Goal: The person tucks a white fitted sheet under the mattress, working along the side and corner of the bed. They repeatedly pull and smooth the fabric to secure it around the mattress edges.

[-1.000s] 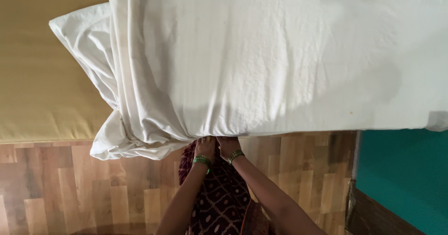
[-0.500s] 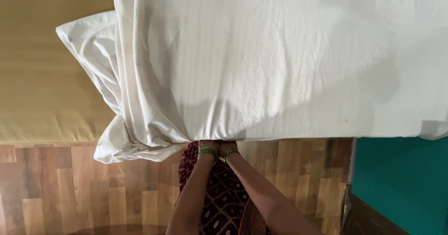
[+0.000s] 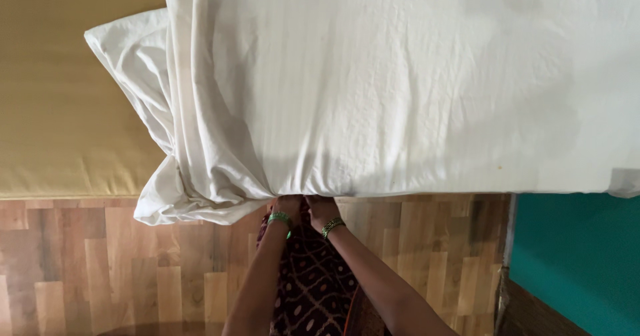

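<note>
At the bed's near edge, left hand [image 3: 288, 206] and right hand [image 3: 321, 207] both gripped the white sheet [image 3: 400, 89], fingers hidden under its bunched hem.

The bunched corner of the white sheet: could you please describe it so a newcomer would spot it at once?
Start at the yellow mattress, bare on its left part. The white sheet covers the rest. At the sheet's left edge hangs the bunched corner, over the wooden floor, beside the left hand: crumpled folds, unlike the smooth spread.
</note>
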